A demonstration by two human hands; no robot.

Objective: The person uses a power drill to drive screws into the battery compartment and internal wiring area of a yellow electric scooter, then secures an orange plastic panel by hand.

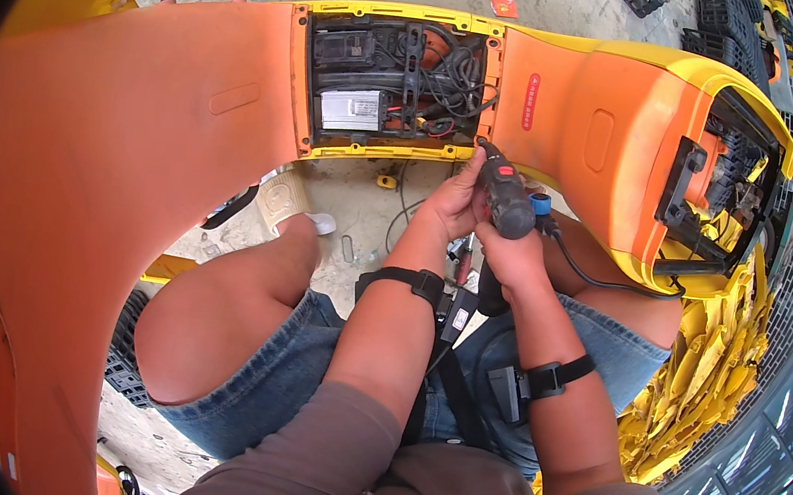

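Observation:
A dark grey power drill (504, 189) with a red patch points away from me, its tip at the lower right corner of the opening in a large orange and yellow shell (572, 111). My right hand (512, 256) is wrapped round its grip. My left hand (456, 199) is closed against the drill's left side near its nose; its fingertips are partly hidden behind the tool. Inside the opening lie a silver finned box (351, 109), a black bracket (412, 66) and tangled black cables (458, 72). Any screw at the drill's tip is too small to make out.
Between my bare knees a blue-capped object (540, 204) and a black cable (600, 280) sit by the shell. Yellow plastic parts (698, 374) are piled at the right. Black crates (720, 35) stand at the far right. A small yellow item (387, 182) lies on the floor.

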